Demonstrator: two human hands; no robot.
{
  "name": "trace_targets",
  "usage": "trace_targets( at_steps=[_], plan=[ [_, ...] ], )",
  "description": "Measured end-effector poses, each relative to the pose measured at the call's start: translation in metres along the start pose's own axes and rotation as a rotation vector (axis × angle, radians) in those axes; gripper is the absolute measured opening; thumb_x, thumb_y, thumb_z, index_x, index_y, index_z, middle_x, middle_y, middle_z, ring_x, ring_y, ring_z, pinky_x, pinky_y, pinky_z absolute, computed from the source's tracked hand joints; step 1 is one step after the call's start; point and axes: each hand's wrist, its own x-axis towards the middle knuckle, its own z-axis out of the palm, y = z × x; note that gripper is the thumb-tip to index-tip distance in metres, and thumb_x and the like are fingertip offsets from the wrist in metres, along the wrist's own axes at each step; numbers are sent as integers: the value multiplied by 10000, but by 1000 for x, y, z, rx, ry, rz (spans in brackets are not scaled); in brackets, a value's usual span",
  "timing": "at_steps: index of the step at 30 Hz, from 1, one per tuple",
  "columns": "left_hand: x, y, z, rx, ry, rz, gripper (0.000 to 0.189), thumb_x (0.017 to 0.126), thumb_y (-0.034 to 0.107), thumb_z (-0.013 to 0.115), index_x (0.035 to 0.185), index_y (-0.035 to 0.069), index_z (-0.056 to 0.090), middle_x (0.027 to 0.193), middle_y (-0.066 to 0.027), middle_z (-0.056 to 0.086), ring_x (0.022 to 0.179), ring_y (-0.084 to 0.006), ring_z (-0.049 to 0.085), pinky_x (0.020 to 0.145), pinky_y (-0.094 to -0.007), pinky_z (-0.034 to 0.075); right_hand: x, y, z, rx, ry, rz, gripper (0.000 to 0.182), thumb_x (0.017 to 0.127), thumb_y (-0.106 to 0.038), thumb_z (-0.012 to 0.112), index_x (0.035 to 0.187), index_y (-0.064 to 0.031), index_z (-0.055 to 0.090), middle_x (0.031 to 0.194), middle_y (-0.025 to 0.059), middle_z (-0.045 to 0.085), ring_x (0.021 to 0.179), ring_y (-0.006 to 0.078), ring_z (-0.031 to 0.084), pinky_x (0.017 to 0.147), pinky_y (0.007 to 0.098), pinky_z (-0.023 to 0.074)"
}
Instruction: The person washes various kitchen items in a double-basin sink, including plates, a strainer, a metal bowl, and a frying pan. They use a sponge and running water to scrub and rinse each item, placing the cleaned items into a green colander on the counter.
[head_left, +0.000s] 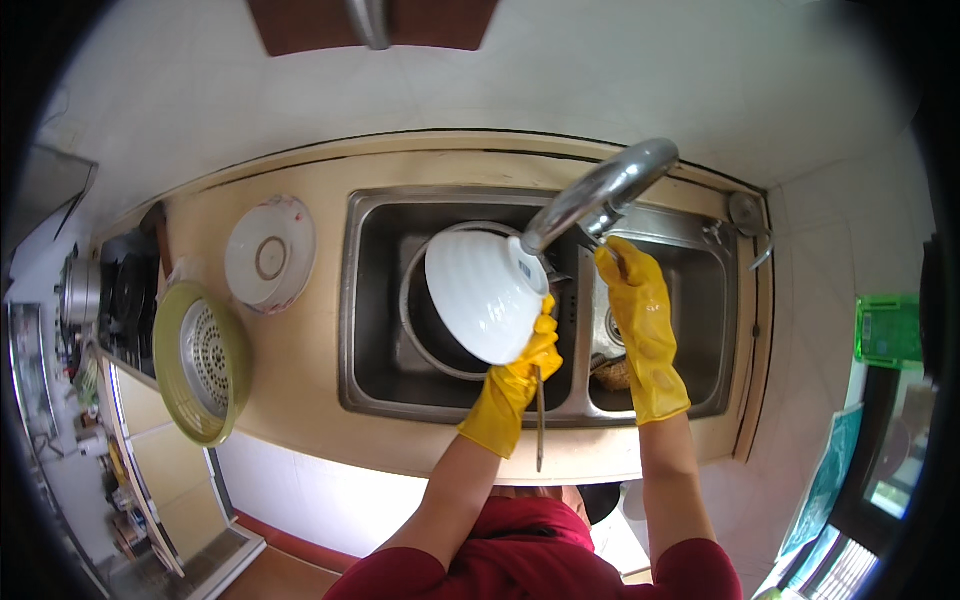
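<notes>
In a yellow rubber glove, my left hand (531, 358) grips the rim of a white ceramic bowl (484, 294), tilted with its base ring towards the faucet spout. A thin metal utensil (540, 427) sticks out beneath that hand, pointing towards me; its other end is hidden. My right hand (634, 289), also gloved in yellow, has its fingers closed at the lever of the chrome faucet (607, 187). Below the bowl a round metal pot or basin (412, 330) stands in the left sink basin (379, 360). A brown scrubber (613, 375) lies in the right basin (697, 322).
On the counter (300, 375) to the left are an upturned white dish with a floral rim (304, 255) and a green colander (240, 360) with a white perforated insert. A stove with a metal pot (81, 290) stands farther left. The divider (583, 375) separates the two basins.
</notes>
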Motion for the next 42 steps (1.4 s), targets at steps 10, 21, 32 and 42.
trace_targets(
  at_steps=[10, 21, 32, 42],
  plan=[
    [-50, -4, 35, 880, 430, 342, 362, 887, 235, 592, 1163, 7, 542, 982, -109, 613, 728, -186, 597, 598, -286, 500, -82, -108, -24, 286, -440, -84, 883, 728, -479, 768, 1394, -30, 403, 1024, 169, 611, 685, 210, 568, 637, 297, 476],
    [-87, 11, 167, 1577, 1493, 364, 544, 862, 530, 573, 1159, 76, 598, 838, -82, 654, 496, -183, 546, 505, -310, 432, -74, -58, 88, 1047, -272, 495, 346, 862, -54, 598, 1201, -23, 539, 948, 109, 659, 605, 198, 654, 389, 293, 523],
    [-129, 20, 248, 1695, 848, 559, 395, 1024, 339, 339, 1179, 75, 589, 725, -79, 662, 460, -72, 457, 445, -189, 364, -72, -116, 121, 1035, -355, 451, 370, 866, -61, 563, 1233, -40, 515, 968, 94, 650, 653, 186, 658, 422, 285, 554],
    [-151, 137, 336, 1634, 770, 325, 503, 987, 434, 423, 1114, 2, 645, 595, -63, 620, 377, -96, 426, 370, -214, 330, -59, -261, 191, 909, -550, 298, 386, 916, -183, 515, 1258, -5, 502, 935, 119, 642, 650, 218, 656, 479, 334, 550]
  ],
)
